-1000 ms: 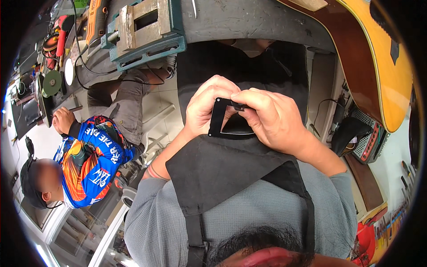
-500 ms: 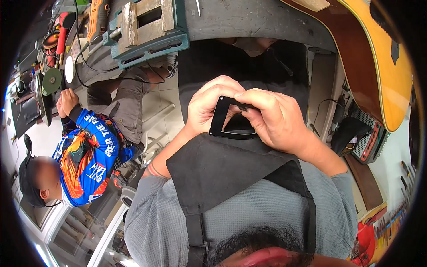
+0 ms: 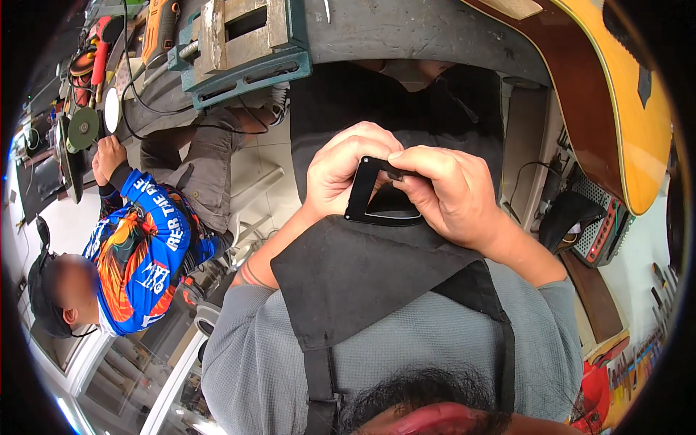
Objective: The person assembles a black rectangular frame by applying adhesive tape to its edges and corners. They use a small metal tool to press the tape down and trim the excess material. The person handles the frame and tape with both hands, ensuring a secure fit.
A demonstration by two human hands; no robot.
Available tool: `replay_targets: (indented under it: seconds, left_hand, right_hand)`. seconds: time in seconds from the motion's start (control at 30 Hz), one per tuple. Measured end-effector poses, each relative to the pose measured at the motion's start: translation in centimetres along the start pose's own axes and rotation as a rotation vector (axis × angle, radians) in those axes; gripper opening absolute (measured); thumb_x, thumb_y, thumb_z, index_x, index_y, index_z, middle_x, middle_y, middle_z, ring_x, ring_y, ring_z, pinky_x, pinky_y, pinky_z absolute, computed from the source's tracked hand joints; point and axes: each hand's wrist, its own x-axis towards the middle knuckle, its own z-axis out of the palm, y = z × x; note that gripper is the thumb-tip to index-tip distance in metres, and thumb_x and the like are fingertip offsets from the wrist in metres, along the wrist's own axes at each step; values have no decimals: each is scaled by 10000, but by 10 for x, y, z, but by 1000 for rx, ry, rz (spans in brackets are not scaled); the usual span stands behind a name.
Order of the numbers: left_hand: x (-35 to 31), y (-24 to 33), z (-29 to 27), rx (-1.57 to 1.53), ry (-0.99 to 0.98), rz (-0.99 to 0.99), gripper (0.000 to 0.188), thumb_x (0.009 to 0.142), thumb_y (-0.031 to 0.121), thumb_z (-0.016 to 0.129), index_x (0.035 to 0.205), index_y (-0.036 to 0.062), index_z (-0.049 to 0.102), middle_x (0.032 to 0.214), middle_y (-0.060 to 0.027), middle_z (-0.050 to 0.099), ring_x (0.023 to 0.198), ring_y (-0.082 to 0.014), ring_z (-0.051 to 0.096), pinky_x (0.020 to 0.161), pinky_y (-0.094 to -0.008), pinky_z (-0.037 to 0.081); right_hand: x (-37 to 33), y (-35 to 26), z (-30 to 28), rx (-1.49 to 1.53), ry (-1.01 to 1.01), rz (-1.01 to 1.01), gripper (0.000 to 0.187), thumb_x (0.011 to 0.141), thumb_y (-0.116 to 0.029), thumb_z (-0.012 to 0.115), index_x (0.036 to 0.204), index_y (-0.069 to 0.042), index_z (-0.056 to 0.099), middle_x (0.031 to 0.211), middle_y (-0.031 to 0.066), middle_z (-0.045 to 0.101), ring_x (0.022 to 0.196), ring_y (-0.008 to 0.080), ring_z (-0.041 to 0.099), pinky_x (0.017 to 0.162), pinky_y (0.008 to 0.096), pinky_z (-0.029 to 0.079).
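Observation:
A black rectangular frame (image 3: 360, 190) with a large rectangular opening and small bright dots at its corners is held in front of my chest, just above the black apron (image 3: 355, 279). My left hand (image 3: 339, 167) is closed around its left and far side, with the fingers partly hidden behind it. My right hand (image 3: 453, 192) pinches the far right corner between thumb and fingers. A small dark piece seems to lie at those fingertips, but I cannot make out what it is. The right end of the frame is covered by my right hand.
Ahead, a grey bench (image 3: 406, 32) carries a teal vise (image 3: 279, 69) and an orange power tool (image 3: 159, 32). An acoustic guitar (image 3: 638, 130) overhangs at the right, above a grey perforated box (image 3: 607, 230). At the left a co-worker (image 3: 148, 243) sits beside a green disc (image 3: 83, 128).
The black frame has shifted and turned very slightly to the right. Both hands keep their hold on it.

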Motion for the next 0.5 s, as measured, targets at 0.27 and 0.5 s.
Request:
replay_targets:
  seconds: [0.27, 0.5]
  left_hand:
    - [-1, -1, -1, -10, 10, -1, 208, 888, 48, 843, 1039, 5, 706, 1033, -142, 743, 949, -263, 725, 833, -371, 574]
    - [-1, -1, 1, -28, 29, -18, 189, 869, 6, 841, 1004, 2, 709, 1021, -139, 739, 920, -248, 714, 804, -356, 561]
  right_hand:
    - [0, 0, 5, 29, 48, 32, 344, 941, -117, 802, 1259, -128, 671, 955, 85, 771, 844, 305, 791, 722, 396, 642]
    - [0, 0, 4, 51, 56, 57, 334, 934, -101, 810, 1242, -121, 682, 942, 97, 783, 820, 299, 789, 699, 379, 633]
